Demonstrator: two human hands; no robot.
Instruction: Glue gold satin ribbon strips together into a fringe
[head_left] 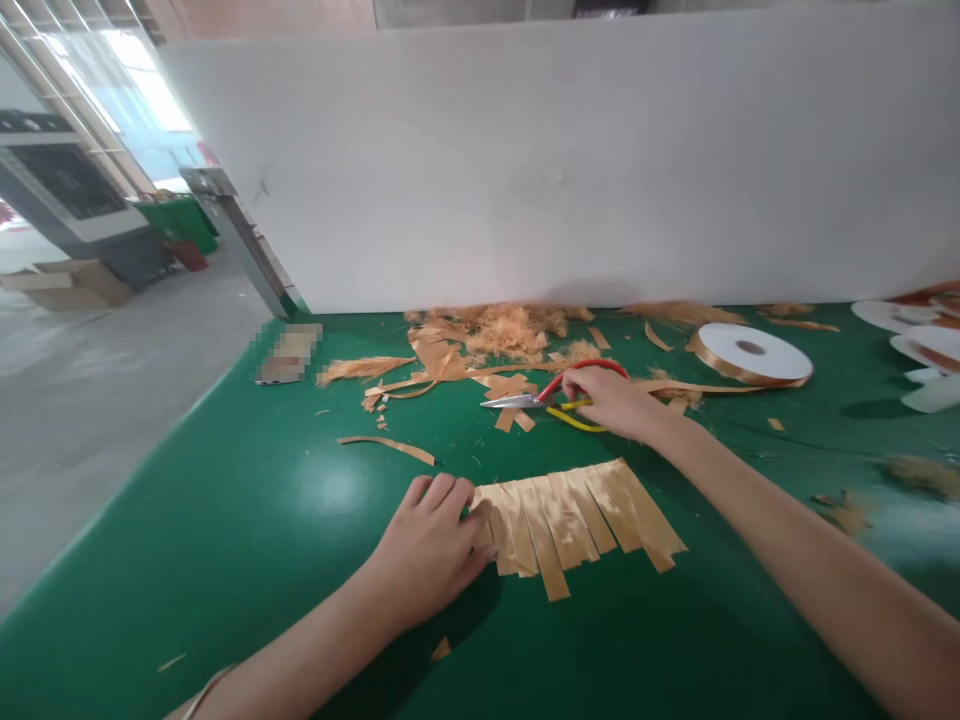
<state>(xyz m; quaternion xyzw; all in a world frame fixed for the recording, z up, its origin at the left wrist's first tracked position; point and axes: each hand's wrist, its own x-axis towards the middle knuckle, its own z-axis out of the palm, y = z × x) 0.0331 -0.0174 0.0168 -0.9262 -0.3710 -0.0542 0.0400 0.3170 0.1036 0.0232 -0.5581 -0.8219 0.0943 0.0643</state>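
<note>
My right hand (606, 398) is closed on a pair of scissors (531, 401) with one red and one yellow handle loop. Their blades point left, just above some cut ribbon scraps (504, 386). Nearer to me, a row of gold satin ribbon pieces (577, 515) lies side by side on the green table, their lower ends uneven. My left hand (439, 535) is at the row's left end, fingers curled and thumb against the outermost piece. Part of that piece is hidden under the fingers.
A ribbon roll (752, 354) lies on the green tabletop (225, 540) at the right, its loose tail running left. Frayed fibres (510, 332) are heaped against the white board (555, 160). White reels stand at the far right; a blurred-out object (290, 353) sits at the left edge.
</note>
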